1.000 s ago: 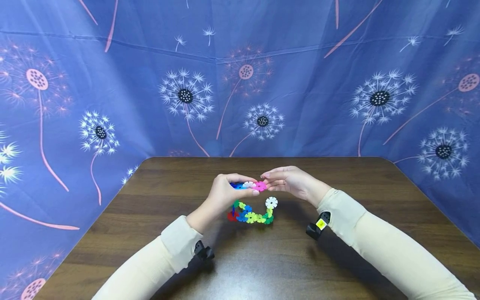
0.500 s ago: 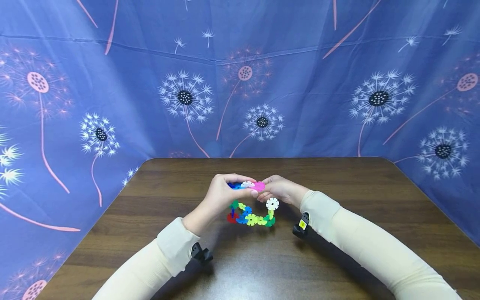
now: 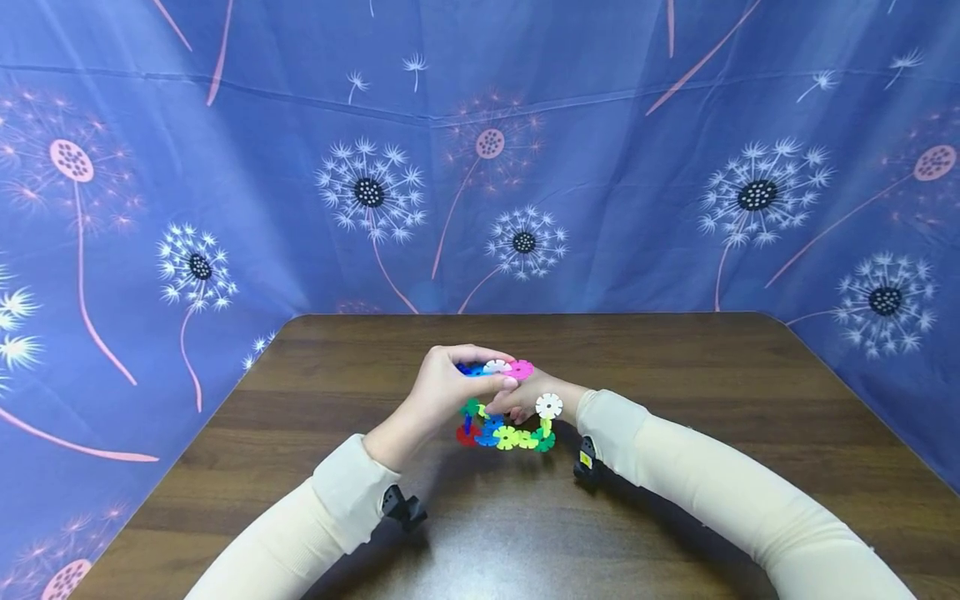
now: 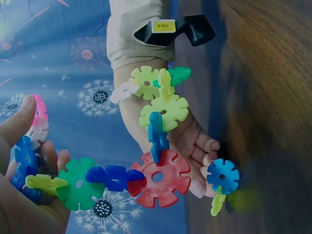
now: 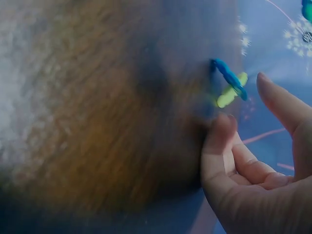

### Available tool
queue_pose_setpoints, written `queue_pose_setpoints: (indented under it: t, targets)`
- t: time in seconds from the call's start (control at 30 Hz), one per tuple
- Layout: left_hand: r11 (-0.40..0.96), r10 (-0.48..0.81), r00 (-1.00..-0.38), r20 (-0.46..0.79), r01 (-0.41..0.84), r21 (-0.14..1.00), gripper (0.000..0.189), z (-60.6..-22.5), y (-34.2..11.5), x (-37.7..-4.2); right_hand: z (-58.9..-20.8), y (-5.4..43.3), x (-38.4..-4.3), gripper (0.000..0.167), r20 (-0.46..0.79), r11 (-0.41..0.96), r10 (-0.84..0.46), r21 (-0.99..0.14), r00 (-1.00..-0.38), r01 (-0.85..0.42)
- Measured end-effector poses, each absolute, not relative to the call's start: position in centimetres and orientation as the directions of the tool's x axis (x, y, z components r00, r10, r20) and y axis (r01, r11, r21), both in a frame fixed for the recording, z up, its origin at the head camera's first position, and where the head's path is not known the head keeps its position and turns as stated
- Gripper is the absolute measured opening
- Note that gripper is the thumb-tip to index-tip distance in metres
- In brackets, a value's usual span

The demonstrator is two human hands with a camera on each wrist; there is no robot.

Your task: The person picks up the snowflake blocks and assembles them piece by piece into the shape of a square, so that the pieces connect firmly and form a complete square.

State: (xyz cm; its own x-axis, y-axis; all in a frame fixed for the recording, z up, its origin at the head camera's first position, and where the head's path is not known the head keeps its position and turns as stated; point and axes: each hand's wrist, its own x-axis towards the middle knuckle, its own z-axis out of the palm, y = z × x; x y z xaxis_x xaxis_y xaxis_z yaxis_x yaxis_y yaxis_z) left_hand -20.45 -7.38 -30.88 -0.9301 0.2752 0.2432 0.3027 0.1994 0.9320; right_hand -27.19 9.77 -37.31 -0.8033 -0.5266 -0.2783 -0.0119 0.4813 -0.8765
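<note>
My left hand (image 3: 442, 379) pinches a chain of interlocked flower-shaped plastic discs (image 4: 159, 178) above the table. The pink disc (image 3: 521, 369) and a white disc (image 3: 497, 367) lie by its thumb and fingertips. The rest of the chain, with red, blue, green, yellow and white discs, hangs in a loop below. Beyond that loop, my right hand (image 3: 534, 388) reaches low, partly hidden by it. In the right wrist view its thumb and fingers are apart, near a separate blue disc (image 4: 223, 175) joined to a yellow one (image 4: 218, 201). That pair is hidden in the head view.
A brown wooden table (image 3: 675, 358) lies under both hands. Behind it hangs a blue cloth (image 3: 630, 167) printed with dandelions. Each wrist carries a black camera (image 3: 403, 507) below the sleeve.
My right hand has left the pink disc end, moving left and down behind the hanging loop. The left hand keeps its grip on the chain and has barely moved.
</note>
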Motion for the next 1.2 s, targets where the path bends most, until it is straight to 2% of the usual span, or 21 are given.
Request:
queue_pose_setpoints:
  t: [0.07,0.17,0.27,0.4,0.67,0.93,1.03,1.2]
  targets:
    - [0.198,0.271,-0.932,0.242,0.3,0.933,0.024,-30.8,-7.4,-20.4,-37.4,9.4,-27.1,0.017,-0.265,0.527,-0.519,-0.848,-0.813,-0.06]
    - [0.205,0.261,-0.936,0.237,0.294,0.933,0.025,-30.9,-7.3,-20.4,-37.6,9.0,-26.9,0.025,-0.256,0.586,-0.506,-0.803,-0.823,-0.11]
    - [0.216,0.251,-0.941,0.228,0.283,0.934,0.026,-30.9,-7.3,-20.4,-37.7,8.8,-26.7,0.021,-0.246,0.61,-0.502,-0.78,-0.829,-0.138]
    - [0.218,0.252,-0.942,0.222,0.279,0.935,0.027,-31.1,-7.4,-20.4,-37.7,8.8,-26.6,0.012,-0.237,0.599,-0.488,-0.791,-0.84,-0.125]
    - [0.216,0.255,-0.937,0.238,0.295,0.931,0.025,-31.1,-7.6,-20.5,-37.6,9.7,-27.0,0.025,-0.221,0.535,-0.455,-0.842,-0.863,-0.066]
    - [0.224,0.254,-0.938,0.237,0.296,0.929,0.026,-31.4,-7.7,-20.7,-37.9,10.7,-27.1,0.02,-0.27,0.453,-0.426,-0.89,-0.864,0.056]
    - [0.215,0.242,-0.943,0.229,0.282,0.935,0.026,-31.4,-7.7,-20.8,-37.6,11.4,-27.5,0.02,-0.246,0.431,-0.428,-0.901,-0.87,0.043]
    - [0.213,0.228,-0.952,0.204,0.254,0.944,0.027,-31.5,-7.7,-20.9,-36.5,12.9,-27.8,0.019,-0.192,0.474,-0.392,-0.88,-0.9,-0.019]
